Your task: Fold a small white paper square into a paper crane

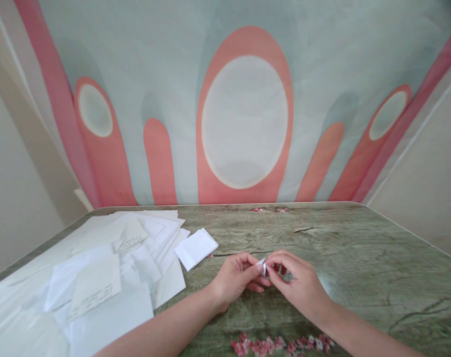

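A small folded piece of white paper [263,267] is held above the wood-patterned table, mostly hidden by fingers. My left hand [241,275] pinches it from the left between thumb and fingers. From the other side, the thumb and fingertips of my right hand [293,275] close on its right edge. Just beyond my left hand lies a small stack of folded white paper [196,249], flat on the table.
Loose white sheets and envelopes [136,292] overlap in a wide pile across the table's left side, some with printed text. The wood-patterned table [389,267] ends at a backdrop [244,119] with coral shapes. Pink flower prints [262,344] decorate its near side.
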Demonstrator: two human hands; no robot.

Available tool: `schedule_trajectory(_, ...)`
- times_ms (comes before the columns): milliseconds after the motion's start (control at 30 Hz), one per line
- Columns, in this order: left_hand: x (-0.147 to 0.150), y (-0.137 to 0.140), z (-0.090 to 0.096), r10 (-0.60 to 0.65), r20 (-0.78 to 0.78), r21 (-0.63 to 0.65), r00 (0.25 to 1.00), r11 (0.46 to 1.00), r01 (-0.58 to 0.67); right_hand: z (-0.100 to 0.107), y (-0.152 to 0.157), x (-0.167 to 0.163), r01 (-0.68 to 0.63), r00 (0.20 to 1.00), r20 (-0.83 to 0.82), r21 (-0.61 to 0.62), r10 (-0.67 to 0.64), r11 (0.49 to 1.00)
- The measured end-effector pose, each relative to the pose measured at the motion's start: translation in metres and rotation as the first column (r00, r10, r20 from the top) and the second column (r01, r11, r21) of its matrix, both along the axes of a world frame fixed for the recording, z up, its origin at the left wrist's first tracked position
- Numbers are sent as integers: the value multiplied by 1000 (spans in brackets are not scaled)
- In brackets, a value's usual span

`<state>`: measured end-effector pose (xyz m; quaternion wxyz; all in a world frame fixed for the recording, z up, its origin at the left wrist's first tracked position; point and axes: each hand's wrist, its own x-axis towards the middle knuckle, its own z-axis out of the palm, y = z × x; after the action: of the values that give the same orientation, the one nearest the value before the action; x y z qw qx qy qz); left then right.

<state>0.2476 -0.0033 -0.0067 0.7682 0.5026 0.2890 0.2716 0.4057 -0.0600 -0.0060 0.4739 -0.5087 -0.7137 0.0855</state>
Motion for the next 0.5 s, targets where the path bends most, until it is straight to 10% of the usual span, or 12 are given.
schedule_trajectory(500,1,-2,2,79,-1,-44,997,996,-78,-4,3,-2,1,997,-82,-41,-4,999)
